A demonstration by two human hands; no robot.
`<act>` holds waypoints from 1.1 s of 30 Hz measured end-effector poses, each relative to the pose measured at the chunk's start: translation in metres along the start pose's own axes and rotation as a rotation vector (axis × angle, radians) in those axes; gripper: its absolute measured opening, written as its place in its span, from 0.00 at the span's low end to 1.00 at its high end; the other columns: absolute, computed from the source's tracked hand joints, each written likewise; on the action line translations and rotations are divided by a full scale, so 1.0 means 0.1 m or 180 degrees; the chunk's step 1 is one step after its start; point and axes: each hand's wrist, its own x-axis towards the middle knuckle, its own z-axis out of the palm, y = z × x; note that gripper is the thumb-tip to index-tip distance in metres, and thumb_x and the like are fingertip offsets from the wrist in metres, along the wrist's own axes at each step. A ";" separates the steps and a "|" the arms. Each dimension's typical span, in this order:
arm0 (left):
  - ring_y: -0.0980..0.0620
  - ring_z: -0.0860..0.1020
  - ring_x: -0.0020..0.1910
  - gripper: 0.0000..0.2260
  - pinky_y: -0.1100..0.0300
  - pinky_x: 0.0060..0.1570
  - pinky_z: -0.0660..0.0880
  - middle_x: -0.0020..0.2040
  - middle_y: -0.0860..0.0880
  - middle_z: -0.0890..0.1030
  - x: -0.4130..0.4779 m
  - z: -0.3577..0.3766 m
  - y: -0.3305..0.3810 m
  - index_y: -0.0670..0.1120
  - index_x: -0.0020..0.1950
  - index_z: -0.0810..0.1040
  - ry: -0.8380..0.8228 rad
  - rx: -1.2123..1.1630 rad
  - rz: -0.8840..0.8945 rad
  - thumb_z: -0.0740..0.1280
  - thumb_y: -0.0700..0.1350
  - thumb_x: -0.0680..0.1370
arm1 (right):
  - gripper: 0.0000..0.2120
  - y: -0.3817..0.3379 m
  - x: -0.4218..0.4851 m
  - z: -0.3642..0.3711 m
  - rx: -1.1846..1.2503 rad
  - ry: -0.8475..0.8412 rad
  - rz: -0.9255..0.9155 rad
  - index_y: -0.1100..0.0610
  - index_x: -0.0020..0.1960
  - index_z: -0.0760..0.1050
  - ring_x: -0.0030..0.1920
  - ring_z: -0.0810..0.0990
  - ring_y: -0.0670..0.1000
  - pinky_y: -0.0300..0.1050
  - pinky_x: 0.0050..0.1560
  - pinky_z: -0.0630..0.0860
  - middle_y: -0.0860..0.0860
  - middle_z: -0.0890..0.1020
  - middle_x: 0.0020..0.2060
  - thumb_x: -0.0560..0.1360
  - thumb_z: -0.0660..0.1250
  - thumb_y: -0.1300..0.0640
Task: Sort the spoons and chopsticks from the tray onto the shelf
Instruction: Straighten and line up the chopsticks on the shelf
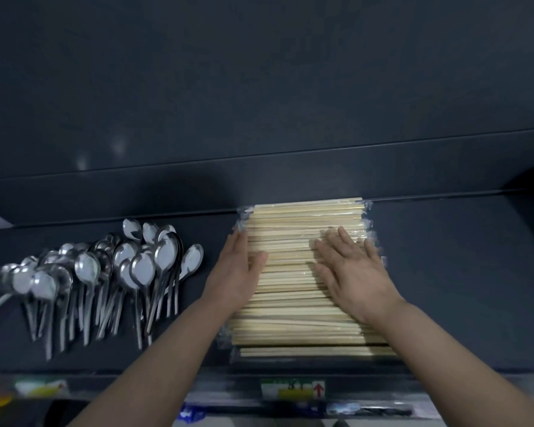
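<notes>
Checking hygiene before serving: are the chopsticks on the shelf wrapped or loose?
Wrapped: clear plastic film covers the chopsticks and bunches at both ends.

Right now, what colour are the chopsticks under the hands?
Pale cream wood; the chopsticks show best in the head view.

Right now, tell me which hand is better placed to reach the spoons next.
Left hand: it rests at the left edge of the chopsticks, nearest the spoons. The right hand lies flat on their right side and would probably have to cross over.
</notes>
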 end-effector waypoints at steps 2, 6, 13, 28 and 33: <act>0.55 0.44 0.78 0.32 0.60 0.73 0.46 0.80 0.50 0.46 -0.14 0.03 0.01 0.46 0.80 0.45 0.0144 -0.0174 -0.0114 0.52 0.58 0.82 | 0.27 0.00 -0.10 0.05 -0.0064 -0.0023 -0.0091 0.47 0.78 0.51 0.76 0.38 0.46 0.52 0.74 0.37 0.47 0.48 0.78 0.81 0.45 0.41; 0.54 0.46 0.78 0.32 0.64 0.71 0.44 0.80 0.48 0.47 -0.30 0.11 0.03 0.44 0.80 0.45 0.0338 -0.0528 -0.0286 0.52 0.58 0.82 | 0.28 0.02 -0.25 0.11 -0.0156 -0.0083 -0.0132 0.48 0.78 0.48 0.76 0.36 0.46 0.51 0.74 0.34 0.46 0.45 0.77 0.81 0.44 0.39; 0.54 0.50 0.78 0.30 0.63 0.73 0.46 0.80 0.48 0.51 -0.45 0.13 0.00 0.43 0.80 0.49 0.0575 -0.0833 -0.0348 0.53 0.56 0.82 | 0.25 -0.02 -0.34 0.07 -0.0151 0.0048 -0.0169 0.47 0.78 0.51 0.77 0.40 0.47 0.53 0.74 0.37 0.47 0.48 0.78 0.82 0.45 0.43; 0.54 0.43 0.78 0.27 0.58 0.76 0.43 0.80 0.49 0.46 -0.59 0.29 -0.01 0.45 0.80 0.47 0.0443 -0.0410 0.0095 0.53 0.51 0.84 | 0.40 -0.18 -0.48 0.22 -0.0543 -0.0152 -0.0211 0.47 0.78 0.38 0.74 0.30 0.48 0.53 0.73 0.32 0.46 0.38 0.76 0.71 0.30 0.28; 0.53 0.44 0.78 0.28 0.59 0.75 0.44 0.80 0.50 0.47 -0.50 0.17 -0.03 0.45 0.80 0.47 0.0417 -0.0460 -0.0001 0.56 0.48 0.83 | 0.50 -0.14 -0.50 0.22 -0.0750 -0.0284 -0.0302 0.47 0.77 0.34 0.74 0.29 0.49 0.55 0.74 0.34 0.47 0.36 0.76 0.62 0.25 0.22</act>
